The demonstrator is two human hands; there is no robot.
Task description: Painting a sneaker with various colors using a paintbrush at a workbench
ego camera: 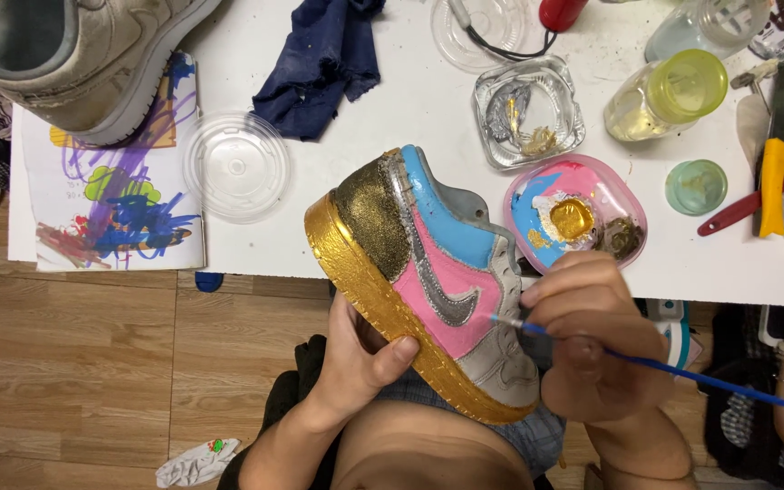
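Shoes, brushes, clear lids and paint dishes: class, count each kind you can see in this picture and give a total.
Shoes: 2, the painted shoe in the left hand and a plain shoe on the table.
Brushes: 1, the blue brush in the right hand.
Clear lids: 2.
Paint dishes: 2.
Total: 7

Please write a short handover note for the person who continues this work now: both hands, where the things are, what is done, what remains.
Left hand: grip under the gold sole of the sneaker, held tilted over the lap.
Right hand: grip on the blue paintbrush, tip at the pink side panel.
Paint dish with blue, pink and gold paint lies on the white table, behind the sneaker.
Done: gold sole, blue and pink panels.
Left: the grey toe area looks unpainted.
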